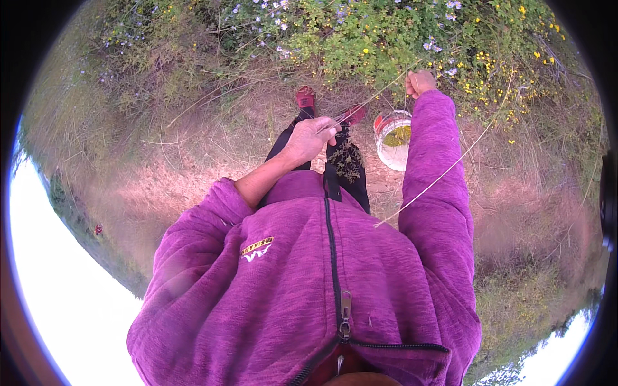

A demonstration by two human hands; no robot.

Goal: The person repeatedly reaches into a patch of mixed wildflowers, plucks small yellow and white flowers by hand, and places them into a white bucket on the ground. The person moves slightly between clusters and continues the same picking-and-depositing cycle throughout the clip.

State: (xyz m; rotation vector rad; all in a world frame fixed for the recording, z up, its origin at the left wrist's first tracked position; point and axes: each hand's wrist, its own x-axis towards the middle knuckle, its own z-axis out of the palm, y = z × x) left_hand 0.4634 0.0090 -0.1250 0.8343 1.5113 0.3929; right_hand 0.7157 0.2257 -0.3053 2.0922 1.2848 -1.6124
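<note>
My left hand is closed around thin dry stems, which slant up and right towards the flowering plants. Just below its fingers, a dry, seedy sprig shows against my dark trousers. My right hand reaches forward to the edge of the yellow-flowered plants, fingers curled. What it grips, if anything, is too small to make out. Under that hand is a white bucket with a red patch; a thin line runs up from its rim towards my fingers. Yellow contents show inside the bucket, partly hidden by my sleeve.
A long pale stalk crosses in front of my right sleeve. Green bushes with yellow and pale purple flowers stand ahead. My red shoes rest on dry, grassy ground. Far left, a small figure in red appears to be a person.
</note>
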